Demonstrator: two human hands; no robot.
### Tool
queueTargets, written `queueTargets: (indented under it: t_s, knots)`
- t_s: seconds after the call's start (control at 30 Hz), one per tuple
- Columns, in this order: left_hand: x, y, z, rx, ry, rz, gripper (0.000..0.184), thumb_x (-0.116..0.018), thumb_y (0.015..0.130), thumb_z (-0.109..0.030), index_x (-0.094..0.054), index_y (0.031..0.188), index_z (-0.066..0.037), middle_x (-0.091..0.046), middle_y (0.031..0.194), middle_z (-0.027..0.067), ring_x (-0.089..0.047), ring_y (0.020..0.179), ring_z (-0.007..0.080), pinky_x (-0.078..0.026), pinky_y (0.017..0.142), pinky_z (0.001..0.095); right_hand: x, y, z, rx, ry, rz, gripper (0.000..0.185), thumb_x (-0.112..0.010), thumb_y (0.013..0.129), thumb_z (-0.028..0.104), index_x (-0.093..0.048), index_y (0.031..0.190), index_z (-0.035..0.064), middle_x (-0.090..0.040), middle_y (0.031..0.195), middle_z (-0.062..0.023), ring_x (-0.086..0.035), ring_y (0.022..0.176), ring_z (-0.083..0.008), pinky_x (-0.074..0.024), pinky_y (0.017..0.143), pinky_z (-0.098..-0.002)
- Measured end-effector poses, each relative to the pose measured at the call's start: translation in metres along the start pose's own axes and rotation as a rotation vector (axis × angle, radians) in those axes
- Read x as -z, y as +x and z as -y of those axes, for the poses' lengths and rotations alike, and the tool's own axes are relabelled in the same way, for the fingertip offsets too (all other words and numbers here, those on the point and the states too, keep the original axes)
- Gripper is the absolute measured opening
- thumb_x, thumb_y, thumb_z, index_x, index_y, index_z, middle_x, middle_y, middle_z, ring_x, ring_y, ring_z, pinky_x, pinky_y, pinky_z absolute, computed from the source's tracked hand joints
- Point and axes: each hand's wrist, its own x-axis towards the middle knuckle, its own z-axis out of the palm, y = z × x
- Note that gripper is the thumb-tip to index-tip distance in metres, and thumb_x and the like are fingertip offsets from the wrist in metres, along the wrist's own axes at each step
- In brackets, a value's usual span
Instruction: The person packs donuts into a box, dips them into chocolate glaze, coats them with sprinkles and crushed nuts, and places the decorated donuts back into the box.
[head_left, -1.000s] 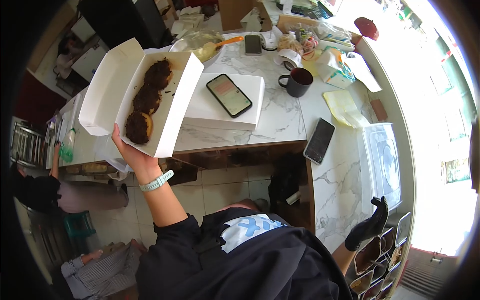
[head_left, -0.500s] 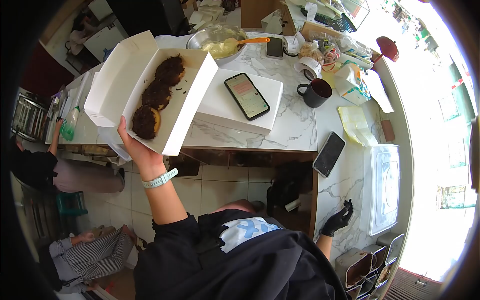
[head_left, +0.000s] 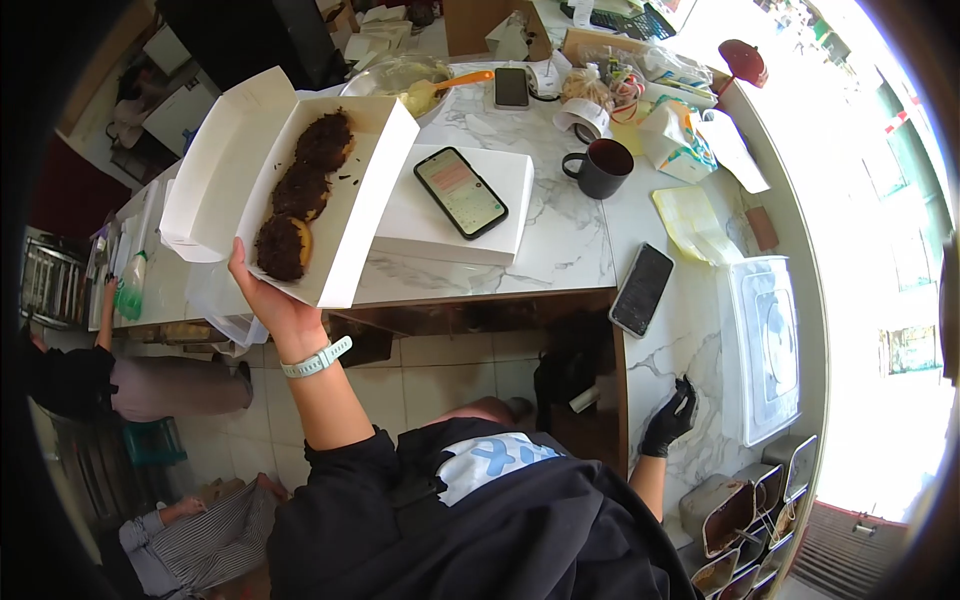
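Note:
My left hand [head_left: 283, 318], with a pale watch strap on its wrist, grips the lower end of a long white cardboard box [head_left: 365, 215]. The box is tilted toward me with its lid folded out to the left. A row of three doughnuts [head_left: 304, 190] topped with dark chocolate shreds lies inside, with a few loose crumbs beside them. My right hand [head_left: 668, 420] wears a black glove and hovers over the marble counter at the right. Its fingers are loosely bent and apart, with nothing seen in them. Metal bins [head_left: 727, 520] of dark topping stand just below it.
A phone [head_left: 461, 193] rests on a closed white box [head_left: 515, 215]. Beyond are a mixing bowl [head_left: 385, 78] with a spatula [head_left: 465, 79], another phone [head_left: 512, 88] and a dark mug [head_left: 604, 169]. At right lie a phone [head_left: 642, 290] and a clear plastic container [head_left: 760, 350]. Other people are at left.
The view has shifted slightly, so the counter things sit further left. My left hand still holds the box in nearly the same pose. My right hand has moved little, its fingers a bit more bent.

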Motion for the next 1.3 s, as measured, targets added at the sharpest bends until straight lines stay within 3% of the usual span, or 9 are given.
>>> queueTargets:
  t_s: [0.3,0.53,0.6,0.63,0.77,1.0,1.3]
  knots:
    - [-0.011,0.000,0.008,0.028,-0.031,0.055,0.055,-0.051,0.085,-0.036,-0.042,0.127,-0.002,-0.049,0.125,0.0121,-0.049,0.114,0.0262,-0.042,0.095,0.0401,0.001,0.001,0.003,0.189,-0.019,0.025,0.011,-0.053,0.084,-0.003,-0.062,0.090,-0.0003,-0.063,0.088,-0.0129,-0.060,0.081,-0.0254,-0.0480,0.074,-0.0336]
    - [-0.037,0.003,0.015,0.091,-0.035,0.091,0.054,-0.050,0.085,-0.037,-0.042,0.126,-0.002,-0.049,0.125,0.0123,-0.049,0.114,0.0265,-0.042,0.095,0.0409,0.044,-0.037,0.028,-0.072,0.214,0.080,0.012,-0.051,0.085,-0.005,-0.061,0.092,-0.0027,-0.062,0.086,-0.0136,-0.060,0.079,-0.0238,-0.0482,0.073,-0.0334]
    - [-0.050,0.001,0.021,0.127,-0.028,0.135,0.054,-0.050,0.086,-0.037,-0.042,0.126,-0.003,-0.049,0.125,0.0121,-0.049,0.114,0.0265,-0.042,0.095,0.0408,0.078,-0.071,0.039,-0.153,0.264,0.150,0.013,-0.049,0.086,-0.004,-0.061,0.092,-0.0039,-0.062,0.084,-0.0128,-0.060,0.081,-0.0221,-0.0485,0.071,-0.0313]
    - [-0.057,0.002,0.026,0.156,-0.030,0.168,0.054,-0.050,0.086,-0.037,-0.042,0.126,-0.003,-0.049,0.125,0.0119,-0.049,0.114,0.0265,-0.042,0.095,0.0407,0.095,-0.100,0.022,-0.090,0.135,0.173,0.013,-0.049,0.087,-0.001,-0.061,0.092,-0.0043,-0.063,0.083,-0.0120,-0.061,0.078,-0.0196,-0.0489,0.069,-0.0300]
    - [-0.087,-0.009,0.051,0.251,-0.022,0.231,0.053,-0.048,0.086,-0.037,-0.043,0.126,-0.003,-0.049,0.126,0.0109,-0.049,0.114,0.0261,-0.041,0.096,0.0400,0.141,-0.188,0.025,-0.309,0.234,0.168,0.015,-0.049,0.088,0.003,-0.062,0.092,-0.0034,-0.064,0.081,-0.0120,-0.061,0.072,-0.0179,-0.0491,0.068,-0.0295]
    - [-0.145,-0.056,0.113,0.557,-0.064,0.530,0.052,-0.047,0.087,-0.037,-0.042,0.128,-0.005,-0.048,0.127,0.0093,-0.047,0.116,0.0254,-0.039,0.097,0.0399,0.159,-0.284,0.036,-0.767,0.165,-0.164,0.015,-0.049,0.089,0.004,-0.062,0.092,-0.0033,-0.064,0.081,-0.0119,-0.061,0.071,-0.0175,-0.0492,0.068,-0.0292]
    - [-0.167,-0.222,0.140,0.986,-0.154,0.812,0.049,-0.044,0.089,-0.040,-0.046,0.124,-0.005,-0.052,0.122,0.0083,-0.051,0.111,0.0238,-0.041,0.095,0.0375,0.193,-0.417,0.087,-1.020,0.068,-0.650,0.016,-0.048,0.089,0.005,-0.062,0.092,-0.0031,-0.064,0.081,-0.0117,-0.061,0.069,-0.0171,-0.0493,0.067,-0.0289]
